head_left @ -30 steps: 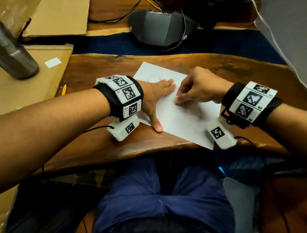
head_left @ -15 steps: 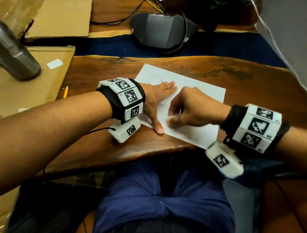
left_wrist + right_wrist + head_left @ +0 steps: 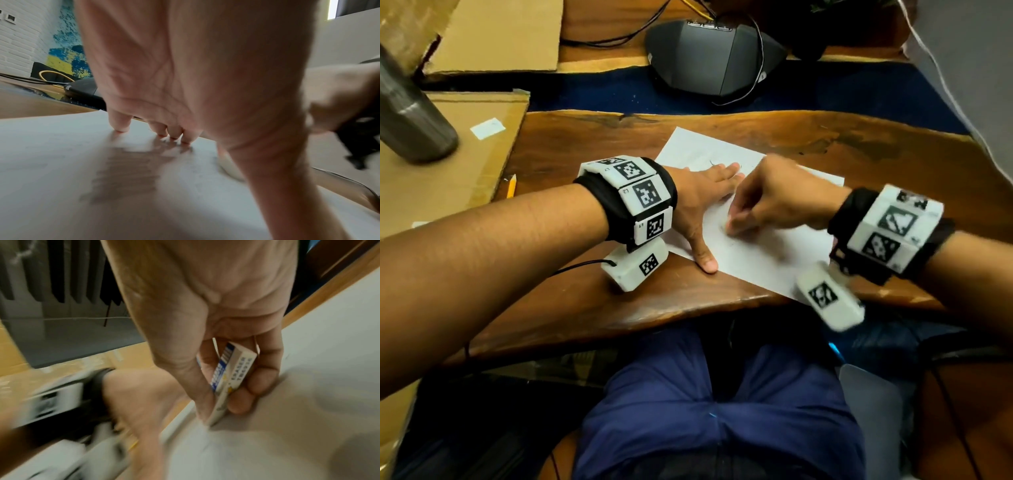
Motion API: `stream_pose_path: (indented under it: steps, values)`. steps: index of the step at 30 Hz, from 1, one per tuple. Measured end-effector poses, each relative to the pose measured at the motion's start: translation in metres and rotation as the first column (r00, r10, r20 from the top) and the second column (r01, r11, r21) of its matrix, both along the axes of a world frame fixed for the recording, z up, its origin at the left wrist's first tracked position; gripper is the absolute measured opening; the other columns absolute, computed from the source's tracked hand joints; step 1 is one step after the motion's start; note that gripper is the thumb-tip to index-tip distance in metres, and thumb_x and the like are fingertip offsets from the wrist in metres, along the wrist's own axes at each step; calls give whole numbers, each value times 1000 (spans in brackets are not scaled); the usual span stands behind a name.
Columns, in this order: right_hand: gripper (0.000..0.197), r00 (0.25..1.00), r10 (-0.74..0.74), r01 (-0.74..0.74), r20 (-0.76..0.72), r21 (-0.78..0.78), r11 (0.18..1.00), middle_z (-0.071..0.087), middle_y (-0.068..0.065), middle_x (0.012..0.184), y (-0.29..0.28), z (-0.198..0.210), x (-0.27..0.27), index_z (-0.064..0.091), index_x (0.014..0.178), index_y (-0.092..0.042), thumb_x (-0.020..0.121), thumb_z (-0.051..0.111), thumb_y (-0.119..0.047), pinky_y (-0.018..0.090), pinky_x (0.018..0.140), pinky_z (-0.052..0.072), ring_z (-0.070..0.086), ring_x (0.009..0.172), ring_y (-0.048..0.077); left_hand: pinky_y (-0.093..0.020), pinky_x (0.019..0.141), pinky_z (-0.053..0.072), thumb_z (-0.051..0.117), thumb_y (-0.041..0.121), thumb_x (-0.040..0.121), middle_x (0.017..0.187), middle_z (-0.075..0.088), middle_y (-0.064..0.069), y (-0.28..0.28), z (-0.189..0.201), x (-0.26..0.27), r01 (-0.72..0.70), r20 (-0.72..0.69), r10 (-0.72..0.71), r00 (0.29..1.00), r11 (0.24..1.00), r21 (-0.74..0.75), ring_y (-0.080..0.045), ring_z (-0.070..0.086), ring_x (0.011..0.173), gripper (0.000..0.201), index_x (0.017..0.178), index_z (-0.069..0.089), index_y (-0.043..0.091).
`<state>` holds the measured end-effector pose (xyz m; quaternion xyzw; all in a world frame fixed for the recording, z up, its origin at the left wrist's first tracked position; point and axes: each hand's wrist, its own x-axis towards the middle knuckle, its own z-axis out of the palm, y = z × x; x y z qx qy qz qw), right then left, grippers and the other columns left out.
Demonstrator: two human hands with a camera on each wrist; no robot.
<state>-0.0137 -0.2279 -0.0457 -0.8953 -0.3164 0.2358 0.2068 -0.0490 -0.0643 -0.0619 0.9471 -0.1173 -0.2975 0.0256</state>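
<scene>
A white sheet of paper (image 3: 763,253) lies on the wooden table (image 3: 619,144). My left hand (image 3: 709,202) lies flat on the paper's left part, fingers straight and pressing down, thumb out toward the near edge. In the left wrist view its fingertips (image 3: 121,128) touch the paper (image 3: 61,162). My right hand (image 3: 753,212) is over the middle of the sheet. It pinches a white eraser in a blue-and-white sleeve (image 3: 228,378) between thumb and fingers, with the eraser's lower end on the paper (image 3: 287,418). The head view hides the eraser under the hand.
A yellow pencil (image 3: 511,186) lies at the table's left edge beside flat cardboard (image 3: 448,164). A metal bottle (image 3: 407,116) stands on that cardboard. A dark grey device with cables (image 3: 712,54) sits behind the table.
My right hand went from the sheet's upper middle down toward the near edge, then back up a little, still blurred with motion. My left hand stays flat on the paper.
</scene>
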Motion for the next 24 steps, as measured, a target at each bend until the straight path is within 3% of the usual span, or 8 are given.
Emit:
stream_pose_path:
  steps: [3, 5, 8, 13, 16, 19, 21, 24]
  values:
    - [14, 991, -119, 115, 65, 57, 992, 77, 2, 79, -1, 0, 20, 80, 80, -14, 74, 89, -24, 30, 69, 61, 70, 74, 14, -45, 124, 4, 82, 71, 45, 161, -26, 9, 2, -1, 2, -9, 4, 9, 1000, 1000, 12, -15, -15, 150, 156, 156, -17, 26]
    - [15, 993, 10, -10, 122, 4, 1000, 74, -2, 79, 2, -5, 3, 79, 82, -15, 76, 87, -27, 16, 56, 48, 63, 69, 7, -46, 124, 5, 83, 73, 42, 162, -25, 9, 4, -3, 3, -2, 5, 2, 1000, 1000, -11, -16, -12, 151, 158, 156, -15, 26]
    - [14, 982, 181, -178, 50, -59, 982, 72, -8, 73, 4, -6, -23, 79, 81, -19, 76, 85, -30, 14, 56, 42, 62, 65, 3, -42, 124, 0, 84, 70, 45, 161, -27, 7, 3, -3, 3, 0, -8, 0, 1000, 1000, -20, -16, -15, 150, 156, 156, -16, 24]
    - [16, 988, -142, 139, 52, 67, 988, 77, 1, 76, 1, -2, 26, 80, 78, -15, 72, 91, -26, 28, 67, 61, 68, 68, 10, -47, 123, 6, 84, 70, 47, 162, -26, 9, 2, 0, 1, -1, 1, 1, 1000, 1000, 12, -15, -14, 151, 154, 155, -17, 27]
    - [15, 993, -13, 9, 118, 27, 1000, 73, -3, 72, 2, -10, 8, 78, 77, -17, 75, 88, -28, 14, 54, 47, 62, 64, 5, -45, 124, 4, 84, 70, 46, 162, -25, 7, 2, 0, 1, 13, 15, -14, 1000, 1000, 4, -17, -12, 151, 155, 156, -16, 25]
    - [13, 993, 116, -116, 2, -40, 992, 73, -7, 67, -1, -9, -11, 79, 77, -20, 76, 87, -30, 10, 54, 43, 61, 58, 2, -41, 123, 0, 84, 67, 50, 161, -28, 6, 0, 2, 1, 19, 8, -19, 1000, 1000, 12, -16, -15, 150, 153, 155, -19, 23]
    - [12, 1000, 28, -28, 1, -21, 999, 76, -4, 71, -11, -2, 7, 80, 79, -19, 77, 87, -29, 18, 58, 50, 65, 60, 5, -42, 124, 0, 83, 67, 53, 160, -29, 8, 0, 2, 0, 24, 3, -24, 1000, 999, 35, -14, -16, 150, 151, 155, -20, 24]
    - [12, 992, -126, 126, -28, -26, 992, 77, 2, 78, -35, 11, 43, 79, 85, -16, 82, 83, -28, 18, 56, 53, 71, 67, 13, -41, 121, -2, 81, 70, 55, 160, -28, 12, 5, 1, -1, 26, 15, -26, 1000, 999, 20, -13, -15, 150, 147, 155, -19, 29]
